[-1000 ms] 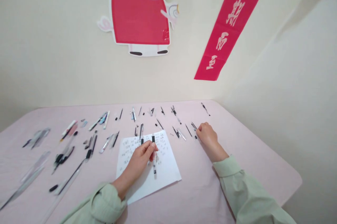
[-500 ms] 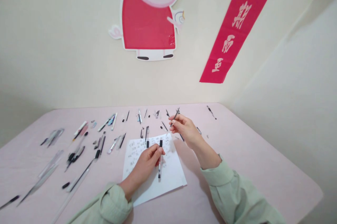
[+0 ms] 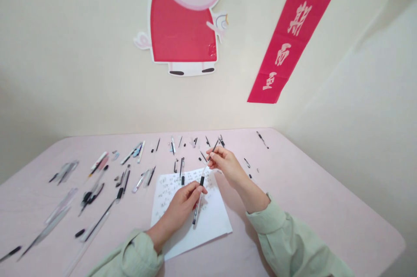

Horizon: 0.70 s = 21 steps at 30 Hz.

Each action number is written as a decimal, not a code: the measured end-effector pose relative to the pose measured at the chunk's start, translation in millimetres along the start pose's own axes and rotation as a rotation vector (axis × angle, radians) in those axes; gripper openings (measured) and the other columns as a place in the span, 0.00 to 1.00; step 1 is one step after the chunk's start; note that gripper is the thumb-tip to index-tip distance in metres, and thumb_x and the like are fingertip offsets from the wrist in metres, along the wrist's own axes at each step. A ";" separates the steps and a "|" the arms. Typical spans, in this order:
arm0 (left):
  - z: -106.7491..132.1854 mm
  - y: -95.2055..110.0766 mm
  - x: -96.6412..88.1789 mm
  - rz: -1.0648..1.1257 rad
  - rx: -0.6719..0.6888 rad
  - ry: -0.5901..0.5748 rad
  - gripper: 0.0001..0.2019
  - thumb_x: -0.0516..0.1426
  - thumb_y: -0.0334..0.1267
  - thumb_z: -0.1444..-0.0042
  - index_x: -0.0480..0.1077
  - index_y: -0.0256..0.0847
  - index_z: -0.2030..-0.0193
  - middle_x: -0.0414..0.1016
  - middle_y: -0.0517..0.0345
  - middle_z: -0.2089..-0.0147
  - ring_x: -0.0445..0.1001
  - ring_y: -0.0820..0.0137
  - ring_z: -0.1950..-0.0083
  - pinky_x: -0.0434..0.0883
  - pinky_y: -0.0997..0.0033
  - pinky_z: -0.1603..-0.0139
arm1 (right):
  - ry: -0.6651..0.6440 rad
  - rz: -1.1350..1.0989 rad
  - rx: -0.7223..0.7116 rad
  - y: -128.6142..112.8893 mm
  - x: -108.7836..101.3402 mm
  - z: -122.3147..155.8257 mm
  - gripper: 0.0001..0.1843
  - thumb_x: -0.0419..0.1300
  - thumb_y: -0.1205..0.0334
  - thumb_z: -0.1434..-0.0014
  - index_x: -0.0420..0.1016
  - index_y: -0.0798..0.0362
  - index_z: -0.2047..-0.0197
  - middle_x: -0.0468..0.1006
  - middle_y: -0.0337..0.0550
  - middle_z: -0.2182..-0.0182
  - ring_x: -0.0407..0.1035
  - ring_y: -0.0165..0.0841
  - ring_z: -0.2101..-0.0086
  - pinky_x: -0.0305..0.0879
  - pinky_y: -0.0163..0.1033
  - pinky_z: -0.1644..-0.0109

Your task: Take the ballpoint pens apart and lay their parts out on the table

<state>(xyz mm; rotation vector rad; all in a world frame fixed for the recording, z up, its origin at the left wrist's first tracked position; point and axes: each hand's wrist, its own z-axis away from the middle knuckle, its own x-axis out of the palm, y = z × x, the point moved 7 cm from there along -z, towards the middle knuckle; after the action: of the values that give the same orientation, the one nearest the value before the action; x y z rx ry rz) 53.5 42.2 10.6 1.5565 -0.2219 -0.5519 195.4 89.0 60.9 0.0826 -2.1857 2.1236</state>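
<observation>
My left hand (image 3: 183,202), over the paper, is closed on a clear pen barrel (image 3: 196,214) with a black grip section at its upper end. Between the thumb and fingers of my right hand (image 3: 228,167) is a thin dark pen refill (image 3: 215,144), held slanted. Its lower end points at the upper end of the barrel; whether it sits inside the opening I cannot tell. Beneath both hands lies a white sheet of paper (image 3: 211,228) with handwriting. Another clear pen barrel (image 3: 183,170) with a black grip lies across the sheet's top edge.
Pen parts lie in groups over the pink tabletop (image 3: 293,216), among them a white pen (image 3: 141,151), a black cap (image 3: 80,233) and a long clear tube with a dark refill (image 3: 99,221) at front left. A pen (image 3: 259,136) lies far right. A wall (image 3: 97,73) rises behind the table.
My right hand has come down slightly, bringing the refill's lower end to the top of the barrel. The barrel in my left hand now tilts rightward at its top.
</observation>
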 end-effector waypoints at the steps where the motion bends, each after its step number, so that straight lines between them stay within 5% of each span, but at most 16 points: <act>1: -0.1 -0.1 0.2 -0.001 0.002 -0.003 0.20 0.49 0.52 0.42 0.71 0.38 0.67 0.59 0.65 0.80 0.59 0.73 0.76 0.57 0.73 0.73 | -0.001 0.002 0.002 0.0 0.1 0.0 0.13 0.64 0.55 0.51 0.72 0.55 0.66 0.75 0.39 0.72 0.69 0.26 0.75 0.67 0.33 0.70; 12: -1.1 -1.7 0.1 -0.011 0.015 -0.002 0.19 0.48 0.51 0.41 0.72 0.38 0.65 0.58 0.66 0.80 0.60 0.72 0.76 0.57 0.72 0.71 | -0.069 0.083 0.004 -5.9 5.7 3.8 0.11 0.62 0.54 0.49 0.70 0.54 0.69 0.74 0.38 0.73 0.68 0.25 0.76 0.66 0.33 0.69; 21: -3.8 -9.4 -1.6 0.023 0.015 0.015 0.20 0.46 0.53 0.39 0.69 0.38 0.64 0.57 0.65 0.78 0.59 0.72 0.75 0.57 0.73 0.71 | -0.388 0.293 0.072 8.8 31.0 16.2 0.13 0.60 0.53 0.47 0.71 0.56 0.69 0.73 0.38 0.73 0.66 0.26 0.74 0.62 0.33 0.68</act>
<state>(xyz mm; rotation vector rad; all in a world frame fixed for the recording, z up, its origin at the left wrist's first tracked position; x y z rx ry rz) 52.0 47.1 1.6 1.5707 -0.2324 -0.5212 163.3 73.9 54.9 0.2075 -2.4585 2.5279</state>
